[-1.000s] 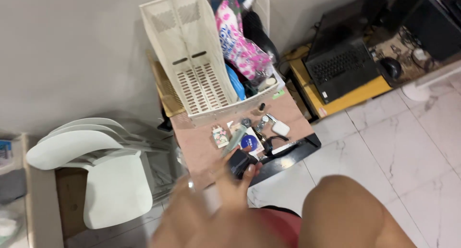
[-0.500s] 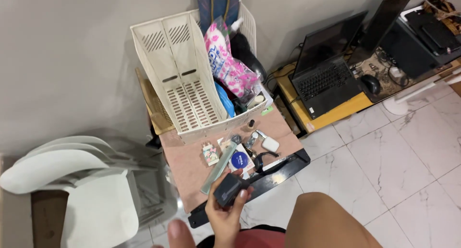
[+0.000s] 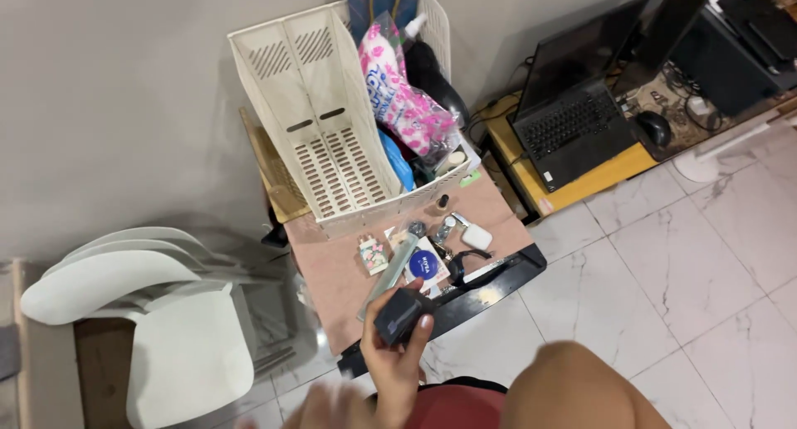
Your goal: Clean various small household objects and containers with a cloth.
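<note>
Head view, hand: I saw my right hand [image 3: 390,358] low in the middle of the picture, fingers clamped around a small black box [image 3: 399,315] held just above the near edge of the pink table [image 3: 332,271].
Head view, change: half a second before, the same hand gripped the box in almost the same spot, so the hold stayed firm; the box had lifted only slightly toward the table.
Head view, other hand: my left hand [image 3: 332,408] was a blur at the bottom edge; I could not tell whether its fingers were apart or together.
Head view, meaning: I judged the box was being carried, not yet set down.
Head view, direction: the box's long axis ran from lower left to upper right, its far end aimed at the blue round tin [image 3: 422,265].
Head view, surroundings: a green comb [image 3: 388,271] lay beside the tin; a white basket [image 3: 332,130] stood behind.
</note>
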